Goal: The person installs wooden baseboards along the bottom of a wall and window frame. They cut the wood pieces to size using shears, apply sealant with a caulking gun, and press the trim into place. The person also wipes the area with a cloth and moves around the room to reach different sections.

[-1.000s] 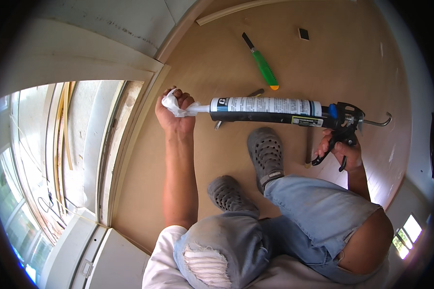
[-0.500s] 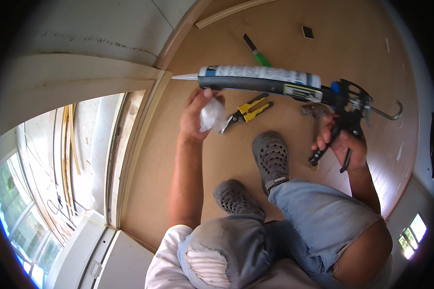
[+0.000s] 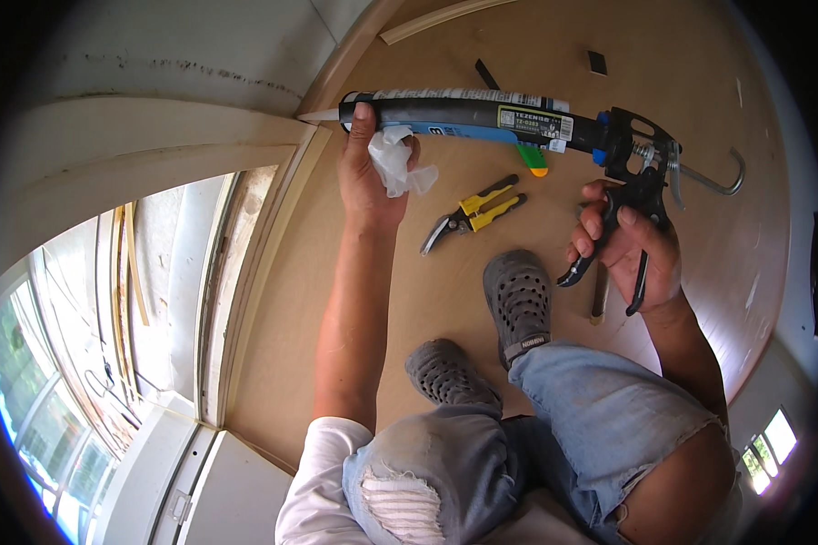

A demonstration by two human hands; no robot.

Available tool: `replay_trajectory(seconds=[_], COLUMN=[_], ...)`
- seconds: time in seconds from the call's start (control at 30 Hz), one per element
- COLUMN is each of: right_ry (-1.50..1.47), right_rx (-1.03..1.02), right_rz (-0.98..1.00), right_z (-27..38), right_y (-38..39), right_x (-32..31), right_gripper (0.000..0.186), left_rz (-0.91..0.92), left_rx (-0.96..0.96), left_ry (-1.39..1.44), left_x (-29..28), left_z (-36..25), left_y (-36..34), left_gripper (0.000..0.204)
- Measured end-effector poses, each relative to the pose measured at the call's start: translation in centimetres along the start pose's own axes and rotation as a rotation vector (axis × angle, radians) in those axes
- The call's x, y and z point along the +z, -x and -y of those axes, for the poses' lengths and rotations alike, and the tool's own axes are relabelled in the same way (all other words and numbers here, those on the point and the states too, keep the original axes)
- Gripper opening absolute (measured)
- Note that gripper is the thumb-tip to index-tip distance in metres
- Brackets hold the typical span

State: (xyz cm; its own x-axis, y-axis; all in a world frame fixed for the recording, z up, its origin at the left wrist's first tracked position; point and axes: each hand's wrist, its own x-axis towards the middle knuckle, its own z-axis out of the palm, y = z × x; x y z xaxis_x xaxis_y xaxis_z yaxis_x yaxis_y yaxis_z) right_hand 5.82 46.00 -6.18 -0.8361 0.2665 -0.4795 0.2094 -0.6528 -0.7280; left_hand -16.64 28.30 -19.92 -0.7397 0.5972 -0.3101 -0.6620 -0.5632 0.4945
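Observation:
My left hand grips the front of a black caulking gun, thumb over the barrel, with a crumpled white tissue or plastic between palm and fingers. A white and blue cartridge lies in the gun, and its pale nozzle points left at the corner of the door frame; I cannot tell if it touches. My right hand is wrapped round the gun's handle and trigger, below the hooked rod.
On the brown floor lie yellow-handled snips, a green utility knife, a wooden handle, a dark square piece and a trim strip. My grey clogs are below. An opening with strips is at left.
My left hand has moved up from the nozzle's end to the front of the barrel, still holding the white wad. The nozzle is uncovered, and the gun has risen toward the frame's corner.

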Motion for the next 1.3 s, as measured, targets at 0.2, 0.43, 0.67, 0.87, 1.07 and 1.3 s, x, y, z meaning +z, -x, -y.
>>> replay_trajectory(seconds=[0.2,0.43,0.67,0.87,1.07,1.3], right_ry=[0.089,0.108,0.115,0.135,0.16,0.168], right_rx=[0.017,0.007,-0.04,-0.092,-0.121,-0.144], right_rz=[-0.038,-0.03,0.0,0.029,0.026,0.037], right_z=[2.4,2.3,0.1,-1.8,-3.0,-4.0], right_y=[-1.2,-0.8,0.2,0.7,1.0,1.3], right_x=[0.7,0.3,-0.6,-1.2,-1.4,-1.8], right_gripper=[0.045,0.045,0.046,0.046,0.047,0.046], left_rz=[0.032,0.004,0.095,0.045,0.054,0.055], left_rx=[0.029,-0.008,0.005,0.013,0.002,0.0], left_ry=[0.055,0.015,0.022,0.034,0.007,-0.023], left_x=[0.1,0.4,-0.7,-1.3,-2.0,-2.5], left_z=[-0.4,-0.2,0.4,0.7,0.7,1.0], left_y=[-0.4,-0.1,0.1,0.4,0.6,0.6], left_gripper=[0.026,0.032,0.024,0.024,0.025,0.03])
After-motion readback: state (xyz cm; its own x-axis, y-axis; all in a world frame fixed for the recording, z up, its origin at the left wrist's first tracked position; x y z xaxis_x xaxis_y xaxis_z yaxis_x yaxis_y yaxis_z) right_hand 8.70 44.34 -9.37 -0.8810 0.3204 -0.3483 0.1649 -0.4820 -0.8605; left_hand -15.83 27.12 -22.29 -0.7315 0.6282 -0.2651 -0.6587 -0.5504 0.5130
